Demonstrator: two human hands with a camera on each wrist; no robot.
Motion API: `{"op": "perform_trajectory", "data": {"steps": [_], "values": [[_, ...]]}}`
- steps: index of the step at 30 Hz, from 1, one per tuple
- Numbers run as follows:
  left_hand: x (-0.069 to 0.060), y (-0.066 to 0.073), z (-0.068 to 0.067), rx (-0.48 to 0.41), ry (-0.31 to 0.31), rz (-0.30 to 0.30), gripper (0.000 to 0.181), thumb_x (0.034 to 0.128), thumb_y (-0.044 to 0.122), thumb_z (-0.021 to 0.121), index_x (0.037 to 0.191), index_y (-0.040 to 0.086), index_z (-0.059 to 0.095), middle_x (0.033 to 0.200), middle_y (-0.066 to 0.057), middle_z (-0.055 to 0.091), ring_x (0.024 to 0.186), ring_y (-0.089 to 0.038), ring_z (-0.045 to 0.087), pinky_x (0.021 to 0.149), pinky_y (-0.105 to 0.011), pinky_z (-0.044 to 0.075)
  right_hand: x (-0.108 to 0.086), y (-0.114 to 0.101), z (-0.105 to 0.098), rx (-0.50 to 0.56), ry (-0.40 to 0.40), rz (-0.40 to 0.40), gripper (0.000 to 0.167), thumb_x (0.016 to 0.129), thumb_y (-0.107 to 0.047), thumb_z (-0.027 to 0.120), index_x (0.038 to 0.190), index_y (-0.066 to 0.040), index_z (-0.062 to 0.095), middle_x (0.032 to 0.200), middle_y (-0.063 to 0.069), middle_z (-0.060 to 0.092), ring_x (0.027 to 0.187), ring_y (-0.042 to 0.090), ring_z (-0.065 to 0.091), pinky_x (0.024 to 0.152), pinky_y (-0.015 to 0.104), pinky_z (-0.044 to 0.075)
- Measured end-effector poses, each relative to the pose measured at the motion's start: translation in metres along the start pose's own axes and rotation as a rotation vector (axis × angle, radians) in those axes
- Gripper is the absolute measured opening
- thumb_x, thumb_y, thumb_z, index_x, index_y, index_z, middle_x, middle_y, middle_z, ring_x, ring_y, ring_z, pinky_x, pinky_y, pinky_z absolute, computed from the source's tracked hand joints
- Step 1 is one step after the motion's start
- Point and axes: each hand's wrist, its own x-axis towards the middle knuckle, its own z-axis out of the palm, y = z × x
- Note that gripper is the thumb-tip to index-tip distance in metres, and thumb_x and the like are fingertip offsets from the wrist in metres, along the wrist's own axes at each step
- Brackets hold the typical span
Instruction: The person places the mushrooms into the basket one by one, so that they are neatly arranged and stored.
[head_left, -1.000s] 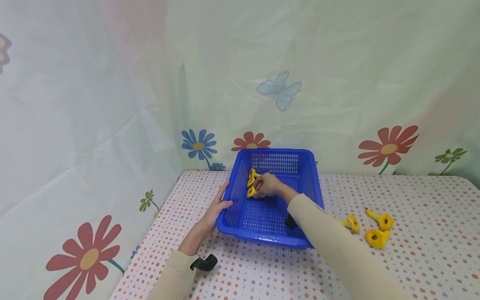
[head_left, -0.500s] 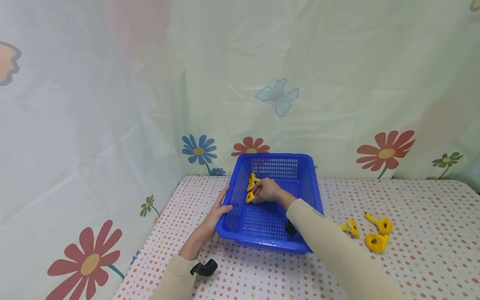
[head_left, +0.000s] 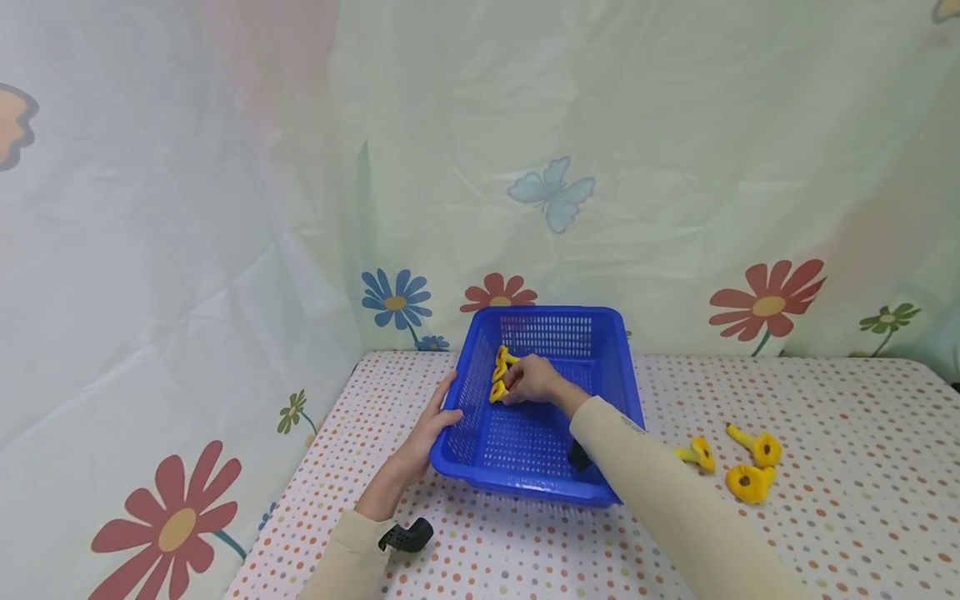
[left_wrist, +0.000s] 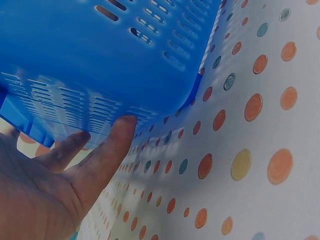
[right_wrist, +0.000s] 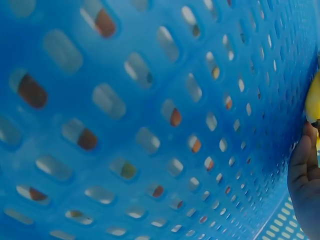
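A sheet (head_left: 150, 250) with printed flowers hangs to the left of and behind the hands. To the right of its left-hand stretch comes a black wrist mount (head_left: 408, 536) at the left cuff, and just past that the left hand (head_left: 423, 433). Its fingers lie fairly straight along the outer wall of the blue basket (head_left: 525, 483), with the thumb at the rim; they press on the wall and look to be steadying it.

Between the left hand and the right, inside the basket, 3 mushrooms sit close to the wall nearest the left hand. 2 mushrooms (head_left: 500, 369) lie just beyond the right fingertips. The right hand (head_left: 532, 379) has its fingers curled on the nearest mushroom (head_left: 497, 392) and appears to pinch it; the hand hides most of the stem.

To the right of the right forearm, 3 more mushrooms (head_left: 750, 483) lie on the dotted counter (head_left: 862, 500), 1 of them partly hidden by the sleeve (head_left: 652, 475).

The step in hand seems to be placing the pinched mushroom in line with the other 2. The next move likely calls for easing the right fingers off without nudging that row, then reaching right to the 3 outside.
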Motion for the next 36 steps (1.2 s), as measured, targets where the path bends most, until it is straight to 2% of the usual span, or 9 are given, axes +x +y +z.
{"op": "perform_trajectory", "data": {"steps": [11,16,24,27,32,36], "values": [[0.001,-0.001,0.000,0.002,0.008,0.004,0.080,0.1003,0.025,0.047,0.170,0.026,0.007,0.173,-0.021,0.005,0.149,-0.050,0.030,0.116,-0.065,0.034,0.000,-0.005,-0.014,-0.022,0.045,0.003,0.018,0.086,-0.011,0.087,0.098,-0.003,0.078,0.092,0.006,0.074,0.086,0.020,0.068,0.083,0.037,0.057],[0.002,0.000,0.001,-0.006,0.007,0.015,0.080,0.1001,0.026,0.048,0.170,0.027,0.007,0.173,-0.021,0.006,0.148,-0.051,0.032,0.115,-0.065,0.036,-0.003,-0.017,-0.032,0.039,0.085,-0.023,0.021,0.090,-0.011,0.082,0.105,0.002,0.076,0.099,0.012,0.074,0.092,0.027,0.068,0.089,0.045,0.056],[0.001,-0.003,0.000,-0.009,0.012,0.008,0.080,0.1006,0.024,0.046,0.170,0.027,0.007,0.173,-0.020,0.006,0.150,-0.050,0.029,0.117,-0.065,0.032,-0.020,-0.048,-0.076,0.147,0.076,-0.107,0.031,0.099,-0.012,0.072,0.123,0.006,0.068,0.120,0.020,0.069,0.113,0.037,0.064,0.103,0.051,0.052],[-0.001,-0.003,0.002,-0.010,0.021,0.014,0.079,0.1005,0.024,0.046,0.170,0.026,0.008,0.173,-0.020,0.006,0.150,-0.050,0.028,0.118,-0.066,0.030,-0.031,-0.058,-0.096,0.180,0.090,-0.146,0.031,0.099,-0.012,0.071,0.124,0.006,0.066,0.121,0.021,0.067,0.113,0.037,0.062,0.101,0.049,0.052],[0.001,-0.001,-0.001,0.006,0.018,0.011,0.080,0.1006,0.025,0.046,0.170,0.026,0.006,0.174,-0.019,0.003,0.152,-0.050,0.024,0.118,-0.066,0.027,-0.051,-0.069,-0.129,0.221,0.122,-0.199,0.033,0.100,-0.015,0.070,0.127,0.004,0.066,0.119,0.018,0.069,0.108,0.032,0.062,0.092,0.037,0.051],[0.000,0.000,-0.001,0.007,0.005,0.020,0.080,0.1005,0.026,0.046,0.170,0.025,0.006,0.173,-0.021,0.003,0.152,-0.052,0.023,0.118,-0.067,0.027,-0.074,-0.073,-0.150,0.210,0.164,-0.218,0.036,0.102,-0.019,0.069,0.130,0.002,0.065,0.122,0.019,0.068,0.110,0.030,0.063,0.098,0.041,0.051]]}}
